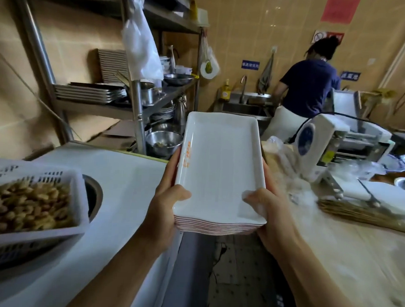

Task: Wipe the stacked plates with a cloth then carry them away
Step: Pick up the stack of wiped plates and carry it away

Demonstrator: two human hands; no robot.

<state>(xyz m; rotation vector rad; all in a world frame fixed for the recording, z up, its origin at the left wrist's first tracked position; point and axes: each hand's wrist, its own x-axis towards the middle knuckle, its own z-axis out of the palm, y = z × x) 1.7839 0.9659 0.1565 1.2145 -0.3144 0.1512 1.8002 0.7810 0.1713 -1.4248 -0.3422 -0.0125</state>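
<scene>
Left hand [166, 202] and right hand [269, 208] grip opposite sides of white plates [217, 167], stacked, held in the air between two tables

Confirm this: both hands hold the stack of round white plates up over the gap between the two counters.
Wrong on shape: the head view shows rectangular white plates, not round. The left hand and right hand do hold the stack over the gap between the counters.
</scene>
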